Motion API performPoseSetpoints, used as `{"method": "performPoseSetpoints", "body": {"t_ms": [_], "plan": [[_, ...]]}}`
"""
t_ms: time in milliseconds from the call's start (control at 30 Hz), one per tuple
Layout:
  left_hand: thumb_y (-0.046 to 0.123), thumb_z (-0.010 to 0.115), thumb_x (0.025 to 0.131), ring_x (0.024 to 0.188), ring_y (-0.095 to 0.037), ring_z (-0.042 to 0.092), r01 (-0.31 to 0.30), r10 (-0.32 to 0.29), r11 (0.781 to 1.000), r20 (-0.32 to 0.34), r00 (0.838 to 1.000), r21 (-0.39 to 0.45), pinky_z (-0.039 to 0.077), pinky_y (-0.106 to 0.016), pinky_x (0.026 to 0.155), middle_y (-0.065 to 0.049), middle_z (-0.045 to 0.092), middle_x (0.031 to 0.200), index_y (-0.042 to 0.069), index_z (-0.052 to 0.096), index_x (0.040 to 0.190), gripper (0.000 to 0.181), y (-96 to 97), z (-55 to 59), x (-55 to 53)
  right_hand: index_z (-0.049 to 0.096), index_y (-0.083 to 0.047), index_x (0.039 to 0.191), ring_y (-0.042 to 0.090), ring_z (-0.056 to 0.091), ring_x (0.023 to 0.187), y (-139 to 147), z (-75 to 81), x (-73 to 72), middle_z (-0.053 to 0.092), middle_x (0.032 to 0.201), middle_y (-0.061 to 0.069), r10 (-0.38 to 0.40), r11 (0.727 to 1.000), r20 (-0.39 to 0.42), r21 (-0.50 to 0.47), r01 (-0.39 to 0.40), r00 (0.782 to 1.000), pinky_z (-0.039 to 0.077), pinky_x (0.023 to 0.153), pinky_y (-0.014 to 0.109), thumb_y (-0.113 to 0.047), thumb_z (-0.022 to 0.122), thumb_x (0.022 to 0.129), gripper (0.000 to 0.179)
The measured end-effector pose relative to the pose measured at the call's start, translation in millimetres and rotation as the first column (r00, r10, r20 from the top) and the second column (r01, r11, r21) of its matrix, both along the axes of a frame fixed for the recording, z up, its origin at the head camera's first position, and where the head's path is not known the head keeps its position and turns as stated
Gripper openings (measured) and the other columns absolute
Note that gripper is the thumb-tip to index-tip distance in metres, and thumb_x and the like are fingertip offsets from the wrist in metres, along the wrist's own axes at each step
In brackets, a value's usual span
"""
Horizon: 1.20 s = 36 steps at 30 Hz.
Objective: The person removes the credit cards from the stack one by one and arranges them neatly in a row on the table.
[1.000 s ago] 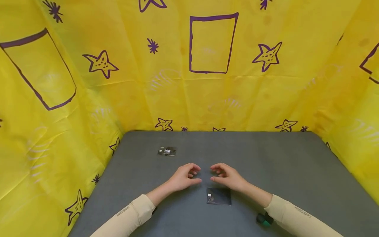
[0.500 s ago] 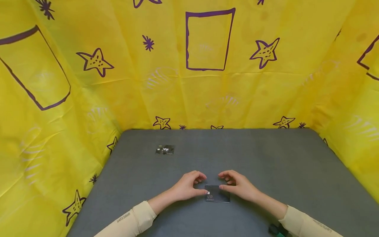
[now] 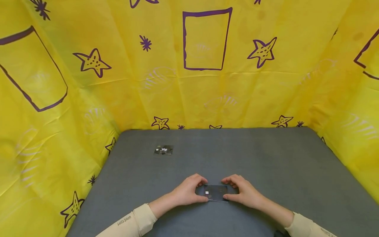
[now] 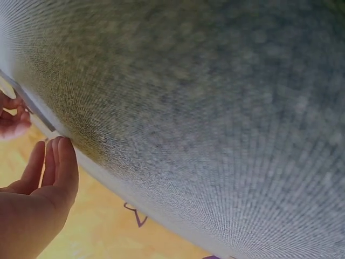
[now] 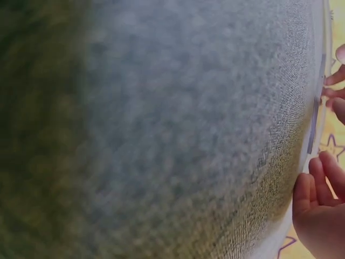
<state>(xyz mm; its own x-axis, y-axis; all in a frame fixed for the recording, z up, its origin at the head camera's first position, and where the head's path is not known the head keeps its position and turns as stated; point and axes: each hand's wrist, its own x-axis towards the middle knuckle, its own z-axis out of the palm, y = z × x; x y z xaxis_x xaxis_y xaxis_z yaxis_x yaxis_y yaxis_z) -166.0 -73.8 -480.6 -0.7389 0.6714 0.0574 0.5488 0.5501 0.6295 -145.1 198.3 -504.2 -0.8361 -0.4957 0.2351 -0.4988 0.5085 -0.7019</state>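
Note:
A dark VIP card [image 3: 217, 192] lies on the grey table near its front, between the two hands in the head view. My left hand [image 3: 189, 191] is at its left end, thumb over the lower left corner and fingers bent beyond. My right hand [image 3: 245, 192] mirrors this on the right, with its thumb at the card's right edge. The thumbs and fingers stand apart, not pinched together. In the left wrist view the left fingertips [image 4: 63, 148] are close by one end of the card. The right wrist view shows the right fingers [image 5: 318, 178] near the table surface, a little off the card.
A second black Vip card [image 3: 164, 150] lies farther back on the left of the grey table [image 3: 251, 154]. Yellow patterned cloth [image 3: 142, 98] encloses the back and sides. A dark object [image 3: 281, 233] is partly hidden by the right sleeve.
Both hands have come nearer to the front and moved from above the card to its left and right ends. The second card has stayed in place; the head view has shifted slightly.

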Motion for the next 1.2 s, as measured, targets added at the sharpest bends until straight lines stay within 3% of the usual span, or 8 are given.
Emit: {"method": "performPoseSetpoints", "body": {"t_ms": [433, 767, 1200], "plan": [[0.033, 0.083, 0.077, 0.101, -0.010, 0.049, 0.005, -0.017, 0.990, -0.085, 0.996, -0.140, 0.044, -0.024, 0.089, 0.001, 0.057, 0.111, 0.008, 0.063, 0.119, 0.054, 2.2, -0.2, 2.6, 0.063, -0.012, 0.121, 0.015, 0.047, 0.105, -0.1, -0.3, 4.7, 0.057, 0.115, -0.005, 0.024, 0.996, -0.061, 0.088, -0.018, 0.998, 0.044, 0.087, 0.036, -0.038, 0.081, 0.079, 0.053], [0.033, 0.083, 0.076, 0.099, -0.009, 0.048, 0.001, -0.017, 0.990, -0.116, 0.993, -0.141, 0.044, -0.023, 0.086, 0.004, 0.055, 0.108, 0.010, 0.065, 0.117, 0.051, 2.9, -2.3, 3.4, 0.064, -0.015, 0.116, 0.012, 0.046, 0.104, -0.5, -1.2, 5.7, 0.055, 0.114, -0.007, 0.033, 0.995, -0.124, 0.102, -0.021, 0.992, 0.045, 0.087, 0.035, -0.033, 0.083, 0.077, 0.047], [0.032, 0.083, 0.076, 0.099, -0.009, 0.050, -0.006, -0.011, 0.992, -0.129, 0.992, -0.129, 0.044, -0.023, 0.087, 0.003, 0.058, 0.109, 0.010, 0.066, 0.115, 0.049, 2.8, -2.4, 4.1, 0.064, -0.016, 0.115, 0.011, 0.047, 0.103, -0.9, 0.7, 6.4, 0.057, 0.113, -0.008, 0.036, 0.995, -0.135, 0.101, -0.022, 0.990, 0.045, 0.086, 0.035, -0.033, 0.083, 0.077, 0.046]]}}
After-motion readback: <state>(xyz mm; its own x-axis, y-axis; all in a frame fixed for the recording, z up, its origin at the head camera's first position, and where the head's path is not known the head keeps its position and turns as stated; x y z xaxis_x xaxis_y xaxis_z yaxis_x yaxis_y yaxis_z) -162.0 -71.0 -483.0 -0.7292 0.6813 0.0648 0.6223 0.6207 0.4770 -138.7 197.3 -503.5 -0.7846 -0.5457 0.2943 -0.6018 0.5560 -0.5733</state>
